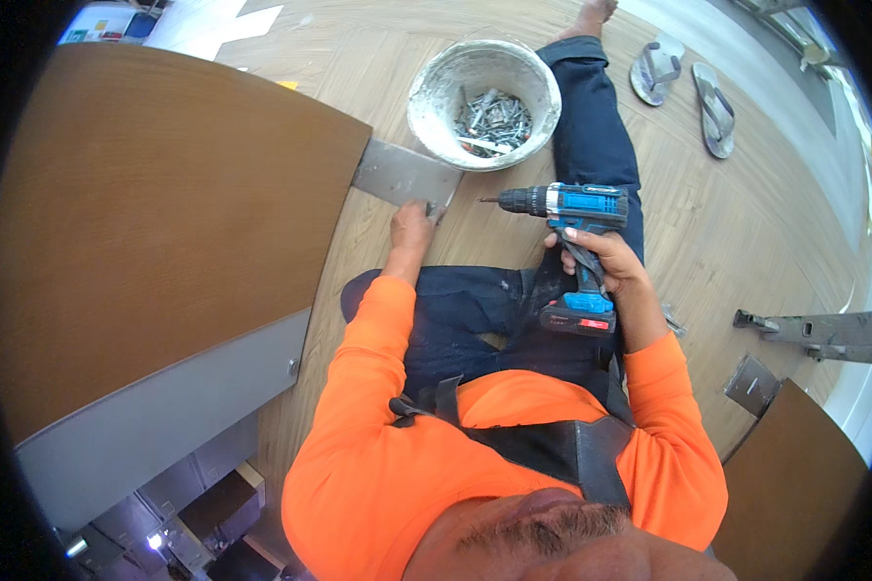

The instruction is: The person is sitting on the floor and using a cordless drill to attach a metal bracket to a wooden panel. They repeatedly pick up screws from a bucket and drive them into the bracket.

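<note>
From where I stand, a white, smeared bucket [434, 108] sits just beyond the person's hands, its bottom heaped with loose screws and metal bits [494, 122]; beneath it runs a wood-patterned floor [693, 228], with a pair of sandals [715, 111] farther off, a metal ladder leg [819, 334] to the right, and a big brown panel [174, 223] filling the left, a grey metal plate [402, 172] flat beside its edge; the right hand [606, 257] has its fingers curled around the handle of a blue-and-black drill [588, 205], whose bit points left, above the lap; the left hand [413, 234] is at the plate's near corner, fingers bunched together; whether they pinch the small dark piece [436, 212] there, I cannot tell.
</note>
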Demonstrator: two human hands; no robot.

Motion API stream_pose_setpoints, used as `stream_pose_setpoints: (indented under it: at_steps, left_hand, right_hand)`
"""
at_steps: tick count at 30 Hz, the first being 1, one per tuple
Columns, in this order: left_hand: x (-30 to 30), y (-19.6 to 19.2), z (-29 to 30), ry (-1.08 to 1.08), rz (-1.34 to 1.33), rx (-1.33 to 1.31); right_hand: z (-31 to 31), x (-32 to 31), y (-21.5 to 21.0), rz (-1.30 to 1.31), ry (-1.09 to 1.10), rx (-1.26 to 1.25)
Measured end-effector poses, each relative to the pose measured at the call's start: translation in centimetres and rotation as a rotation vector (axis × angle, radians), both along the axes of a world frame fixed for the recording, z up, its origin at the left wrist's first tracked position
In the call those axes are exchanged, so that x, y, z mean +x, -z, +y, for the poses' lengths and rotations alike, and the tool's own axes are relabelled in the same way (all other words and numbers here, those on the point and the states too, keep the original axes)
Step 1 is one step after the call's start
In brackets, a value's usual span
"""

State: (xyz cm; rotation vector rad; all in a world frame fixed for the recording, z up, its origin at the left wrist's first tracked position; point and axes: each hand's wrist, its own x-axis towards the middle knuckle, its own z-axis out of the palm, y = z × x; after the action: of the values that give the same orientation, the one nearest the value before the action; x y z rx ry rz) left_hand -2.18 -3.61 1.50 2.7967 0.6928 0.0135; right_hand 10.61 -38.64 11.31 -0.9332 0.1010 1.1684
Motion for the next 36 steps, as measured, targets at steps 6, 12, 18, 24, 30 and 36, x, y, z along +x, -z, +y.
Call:
stream_pose_setpoints:
  at_steps: [6, 12, 18, 24, 30, 36]
  left_hand:
    - [-0.8, 0.3, 0.1, 0.016, -0.127, -0.088]
    - [-0.7, 0.9, 0.5, 0.034, -0.102, -0.088]
    - [-0.4, 0.6, 0.2, -0.007, -0.101, -0.042]
    - [-0.2, 0.7, 0.3, -0.003, -0.06, -0.026]
    - [-0.2, 0.9, 0.2, 0.002, -0.051, -0.014]
    - [-0.4, 1.2, 0.3, 0.025, -0.102, -0.022]
  right_hand:
    - [0.0, 0.0, 0.1, -0.02, 0.002, 0.016]
    - [0.0, -0.1, 0.3, -0.022, 0.007, 0.033]
    - [0.0, 0.0, -0.1, -0.005, 0.021, 0.029]
    - [0.1, -0.1, -0.1, -0.016, 0.019, 0.026]
    - [0.1, -0.1, 0.0, -0.027, 0.02, 0.028]
    - [0.2, 0.0, -0.4, -0.027, 0.022, 0.031]
